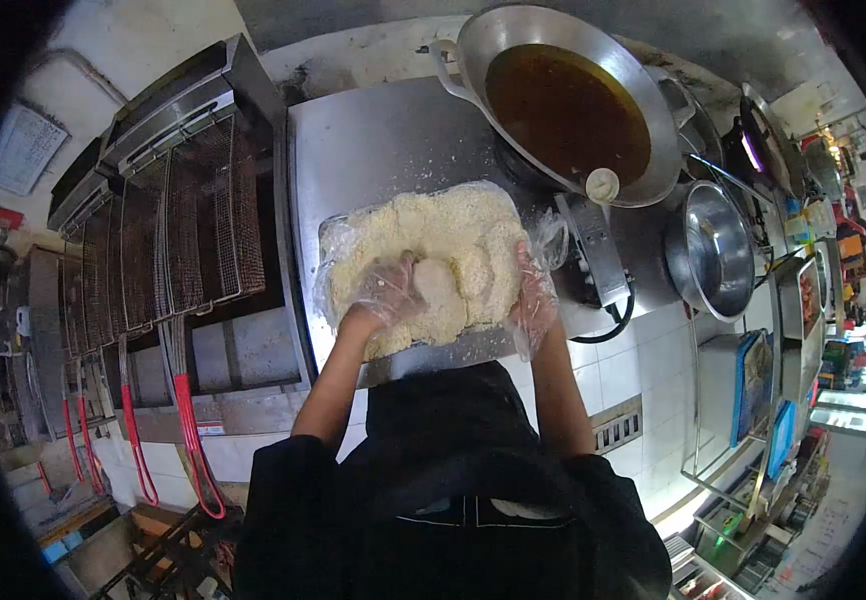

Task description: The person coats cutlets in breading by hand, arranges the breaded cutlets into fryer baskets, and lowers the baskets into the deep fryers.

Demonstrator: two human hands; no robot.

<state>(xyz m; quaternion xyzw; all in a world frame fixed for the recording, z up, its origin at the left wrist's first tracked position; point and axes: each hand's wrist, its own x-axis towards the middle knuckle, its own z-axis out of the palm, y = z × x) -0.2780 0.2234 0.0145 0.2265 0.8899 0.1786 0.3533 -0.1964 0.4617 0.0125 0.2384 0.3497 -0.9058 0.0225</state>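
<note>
A shallow tray of pale breadcrumbs (363, 235) lies in front of me, with clear plastic showing at its edges. My left hand (391, 288), in a clear plastic glove, rests in the crumbs with its fingers loosely bent and apart. Its fingertips touch the left side of a flat, crumb-coated piece (440, 298); what food is under the coating I cannot tell. Another coated lump (473, 268) lies just right of it. Along the tray's right edge, my right hand (533, 298), also gloved, has its fingers stretched out against the crumbs and rim.
Behind the tray to the right stands a large wok (468, 75) of brown oil, a small ladle (602, 185) at its near rim. A steel bowl (710, 250) sits farther right. Wire fryer baskets (188, 225) with red handles hang left. Crumbs dust the steel counter (373, 135).
</note>
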